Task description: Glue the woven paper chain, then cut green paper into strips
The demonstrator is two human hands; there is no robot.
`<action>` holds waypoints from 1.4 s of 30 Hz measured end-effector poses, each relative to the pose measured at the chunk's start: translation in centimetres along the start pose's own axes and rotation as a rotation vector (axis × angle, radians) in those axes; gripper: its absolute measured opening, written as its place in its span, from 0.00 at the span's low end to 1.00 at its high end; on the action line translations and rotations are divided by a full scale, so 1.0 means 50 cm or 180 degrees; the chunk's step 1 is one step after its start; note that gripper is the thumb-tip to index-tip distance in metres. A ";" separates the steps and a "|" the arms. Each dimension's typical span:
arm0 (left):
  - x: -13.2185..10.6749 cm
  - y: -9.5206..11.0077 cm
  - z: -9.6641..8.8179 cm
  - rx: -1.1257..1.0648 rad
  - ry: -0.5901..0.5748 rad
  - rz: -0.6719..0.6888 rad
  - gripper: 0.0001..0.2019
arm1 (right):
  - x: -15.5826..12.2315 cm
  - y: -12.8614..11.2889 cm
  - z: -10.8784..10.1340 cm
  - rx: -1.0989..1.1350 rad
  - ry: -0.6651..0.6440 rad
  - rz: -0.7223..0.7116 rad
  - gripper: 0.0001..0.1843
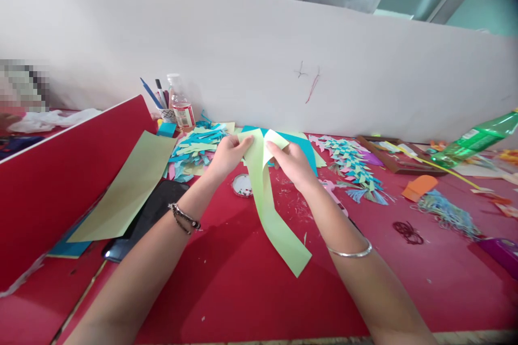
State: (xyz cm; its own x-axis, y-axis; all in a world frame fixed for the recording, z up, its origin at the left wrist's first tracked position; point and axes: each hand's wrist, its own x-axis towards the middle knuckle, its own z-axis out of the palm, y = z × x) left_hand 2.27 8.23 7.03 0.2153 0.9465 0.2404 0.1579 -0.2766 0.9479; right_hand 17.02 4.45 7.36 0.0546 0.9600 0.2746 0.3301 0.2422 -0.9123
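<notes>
A long light-green paper strip (270,210) hangs from both hands over the red table (243,291). My left hand (227,154) pinches its upper left end, fingers closed on the paper. My right hand (292,163) pinches the upper right part, where the paper bends into a fold. The strip's lower end rests on the table near me. Behind the hands lie a teal sheet (301,145) and a pile of blue and green paper pieces (194,152).
A green sheet (129,188) leans on a red divider (60,172) above a black tablet (149,215). A pen cup (165,110) and small bottle (182,110) stand at the back. A woven paper piece (352,164), green bottle (477,140), round lid (243,185) and scraps lie around.
</notes>
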 end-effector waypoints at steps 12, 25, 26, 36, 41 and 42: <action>-0.015 0.050 -0.035 0.0218 -0.0151 0.0065 0.20 | -0.004 -0.005 -0.023 0.0243 -0.0110 0.0067 0.20; -0.007 0.014 -0.040 -0.0101 -0.0661 -0.0147 0.14 | 0.013 0.018 -0.029 0.0571 0.0229 0.0073 0.19; -0.009 0.016 -0.036 -0.0068 -0.0886 -0.0083 0.14 | 0.015 0.022 -0.028 0.0639 0.0275 0.0064 0.19; -0.017 0.046 -0.030 0.1827 0.0219 0.0606 0.19 | -0.007 -0.004 -0.018 0.0270 -0.0391 0.0193 0.18; -0.024 0.063 -0.031 0.2319 0.0197 0.0754 0.20 | -0.001 0.003 -0.018 0.0297 0.0055 0.0166 0.12; -0.024 0.065 -0.032 0.2293 0.0133 0.0733 0.20 | 0.002 0.004 -0.019 0.0259 0.0158 0.0088 0.12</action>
State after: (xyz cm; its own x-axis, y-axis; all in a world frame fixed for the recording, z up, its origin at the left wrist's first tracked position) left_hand 0.99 6.46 10.13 0.2847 0.8532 0.4371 0.7070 -0.4948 0.5052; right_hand 18.01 4.44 7.47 0.1099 0.9589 0.2617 0.2501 0.2282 -0.9409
